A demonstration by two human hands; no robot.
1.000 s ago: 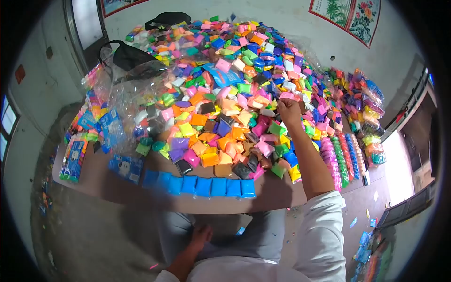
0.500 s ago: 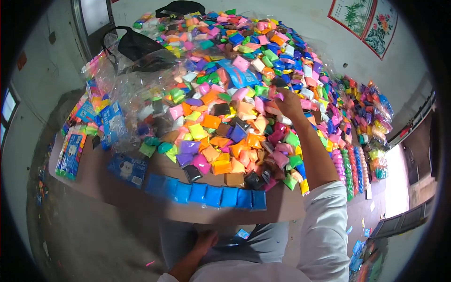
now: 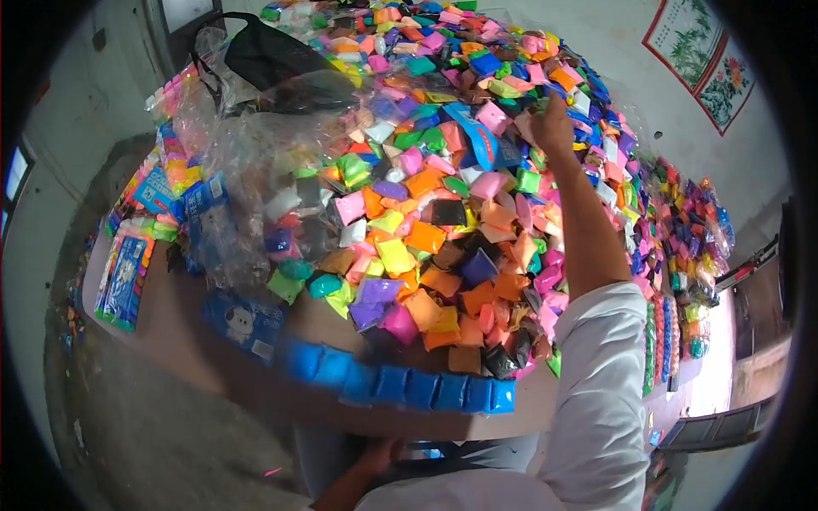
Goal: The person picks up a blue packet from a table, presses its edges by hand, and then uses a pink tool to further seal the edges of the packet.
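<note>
The right hand (image 3: pixel 552 128) reaches far into the heap of small, bright, square packets (image 3: pixel 443 213) covering the table (image 3: pixel 213 358); whether it grips one I cannot tell.

Packed with packets (image 3: pixel 443 213) almost edge to edge; bare table (image 3: pixel 196 341) only at front left, beside blue row (image 3: pixel 400 385).

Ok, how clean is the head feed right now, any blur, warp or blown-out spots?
Head view: strong fisheye warp with black corners; the row of blue packets at the table edge is motion-smeared; daylight blows out the doorway at lower right; the right hand reaching into the heap of coloured packets is soft but readable.
</note>
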